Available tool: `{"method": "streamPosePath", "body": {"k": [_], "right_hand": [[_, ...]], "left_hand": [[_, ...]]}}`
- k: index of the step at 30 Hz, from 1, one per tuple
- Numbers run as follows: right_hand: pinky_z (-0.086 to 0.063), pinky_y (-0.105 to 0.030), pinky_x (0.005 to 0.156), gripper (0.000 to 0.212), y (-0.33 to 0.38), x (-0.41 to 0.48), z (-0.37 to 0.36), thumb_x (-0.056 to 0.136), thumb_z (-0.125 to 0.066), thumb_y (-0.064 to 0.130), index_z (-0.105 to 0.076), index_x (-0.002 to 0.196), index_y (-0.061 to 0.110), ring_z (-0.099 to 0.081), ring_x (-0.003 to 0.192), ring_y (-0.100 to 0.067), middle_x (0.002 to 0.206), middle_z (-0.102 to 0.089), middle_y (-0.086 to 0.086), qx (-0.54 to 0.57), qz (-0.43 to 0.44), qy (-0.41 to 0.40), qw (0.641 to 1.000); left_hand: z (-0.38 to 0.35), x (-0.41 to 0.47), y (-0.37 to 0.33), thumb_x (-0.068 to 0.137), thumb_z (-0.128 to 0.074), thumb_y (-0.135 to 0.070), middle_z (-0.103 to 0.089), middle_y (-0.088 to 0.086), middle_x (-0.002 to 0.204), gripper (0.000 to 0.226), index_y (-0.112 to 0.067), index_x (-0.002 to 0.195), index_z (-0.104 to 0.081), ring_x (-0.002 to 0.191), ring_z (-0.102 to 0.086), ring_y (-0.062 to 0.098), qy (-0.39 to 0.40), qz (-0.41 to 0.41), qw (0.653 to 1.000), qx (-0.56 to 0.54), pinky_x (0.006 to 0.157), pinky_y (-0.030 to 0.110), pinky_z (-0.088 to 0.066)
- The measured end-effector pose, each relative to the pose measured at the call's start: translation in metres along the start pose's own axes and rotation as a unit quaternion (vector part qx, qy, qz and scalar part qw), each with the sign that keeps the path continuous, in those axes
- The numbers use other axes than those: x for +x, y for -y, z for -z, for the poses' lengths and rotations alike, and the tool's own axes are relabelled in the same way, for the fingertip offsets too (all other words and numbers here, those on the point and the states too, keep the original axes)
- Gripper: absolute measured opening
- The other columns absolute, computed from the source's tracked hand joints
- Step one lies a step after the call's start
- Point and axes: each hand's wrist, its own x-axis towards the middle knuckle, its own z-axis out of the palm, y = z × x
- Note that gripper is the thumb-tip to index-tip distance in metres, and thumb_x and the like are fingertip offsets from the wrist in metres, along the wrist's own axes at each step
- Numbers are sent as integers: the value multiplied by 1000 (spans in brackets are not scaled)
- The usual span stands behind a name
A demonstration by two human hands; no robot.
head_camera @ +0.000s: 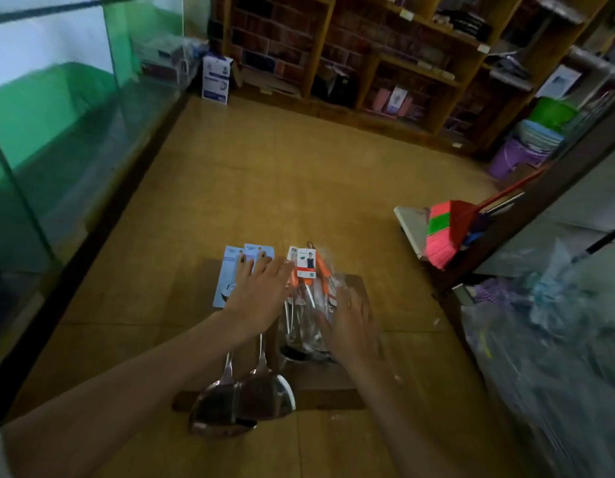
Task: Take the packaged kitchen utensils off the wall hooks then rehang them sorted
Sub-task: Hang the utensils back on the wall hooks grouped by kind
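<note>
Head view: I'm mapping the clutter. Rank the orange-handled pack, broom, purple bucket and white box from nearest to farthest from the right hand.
1. orange-handled pack, just ahead of the right hand.
2. broom, to the right, low by the counter.
3. purple bucket, far right by the shelves.
4. white box, far end, left of the shelves.

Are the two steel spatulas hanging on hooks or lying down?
Lying down: both spatulas rest flat, side by side, on a board on the floor.

spatulas (261,398) left of bagged utensils (300,315) | both on floor (299,167) | broom (440,236) right | shelves (416,69) behind
</note>
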Motion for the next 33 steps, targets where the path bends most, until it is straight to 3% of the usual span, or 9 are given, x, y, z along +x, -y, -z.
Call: {"method": "streamPosePath", "body": {"k": [5, 10, 17, 20, 22, 23, 26, 27, 33], "right_hand": [[-28, -50, 117, 83, -19, 2, -58, 92, -51, 62, -20, 155, 17, -25, 146, -32, 159, -27, -11, 3, -96, 165, 982], [-45, -46, 104, 69, -19, 18, -64, 82, -71, 51, -47, 137, 17, -46, 130, -31, 141, -49, -10, -24, -94, 161, 982], [-53, -41, 93, 66, -9, 13, -49, 77, -77, 40, -51, 132, 13, -58, 116, -30, 129, -58, -9, 2, -89, 109, 990], [-52, -35, 86, 64, -3, 6, -37, 78, -76, 43, -54, 129, 12, -61, 112, -29, 124, -61, -8, 29, -76, 97, 992], [-51, -37, 89, 69, 3, -2, -25, 78, -74, 49, -52, 133, 14, -58, 118, -30, 129, -59, -8, 36, -55, 89, 994], [-50, -38, 92, 72, 6, -8, -18, 78, -73, 51, -49, 136, 14, -55, 121, -30, 131, -57, -8, 38, -44, 85, 995], [-46, -37, 96, 73, 11, -25, 7, 80, -72, 49, -46, 138, 14, -48, 125, -28, 133, -51, -8, 25, -9, 71, 997], [-46, -38, 97, 70, 11, -32, 16, 81, -72, 46, -45, 138, 15, -47, 126, -27, 134, -50, -8, 19, 3, 61, 998], [-46, -34, 95, 65, -8, -74, 73, 86, -68, 42, -40, 141, 21, -47, 122, -23, 129, -48, -3, 54, 12, -19, 998]], "left_hand": [[-44, -1, 19, 102, -44, -34, -31, 14, 156, 57, -12, 153, -28, 144, -29, 32, 20, 1, 1000, 0, 119, 54, -17], [-57, -5, 19, 99, -53, -27, -49, 15, 143, 48, -9, 143, -45, 138, -39, 34, 4, 16, 998, -60, 112, 50, -33], [-50, 4, -4, 101, -48, -31, -48, 8, 143, 46, -13, 143, -43, 135, -40, 30, 4, 4, 998, -69, 113, 43, -31], [-41, 9, -12, 100, -49, -29, -65, 11, 113, 28, -11, 120, -60, 108, -60, 29, -5, 50, 983, -179, 88, 40, -48], [-28, 17, -19, 100, -52, -30, -66, 12, 85, 26, -7, 96, -64, 83, -65, 28, 17, 145, 939, -312, 69, 37, -51], [-21, 22, -23, 98, -56, -31, -66, 12, 78, 28, -5, 90, -65, 74, -64, 26, 36, 208, 890, -404, 63, 35, -51], [2, 31, -36, 94, -64, -27, -65, 10, 83, 22, -6, 99, -65, 65, -63, 20, 69, 352, 645, -675, 49, 27, -55], [9, 32, -40, 95, -63, -21, -64, 10, 85, 19, -4, 104, -63, 63, -63, 20, 60, 361, 613, -700, 47, 27, -57], [59, 31, -95, 87, -72, -14, -68, 13, 92, 17, -3, 98, -64, 58, -64, 15, 24, 327, 635, -699, 43, 23, -50]]}}
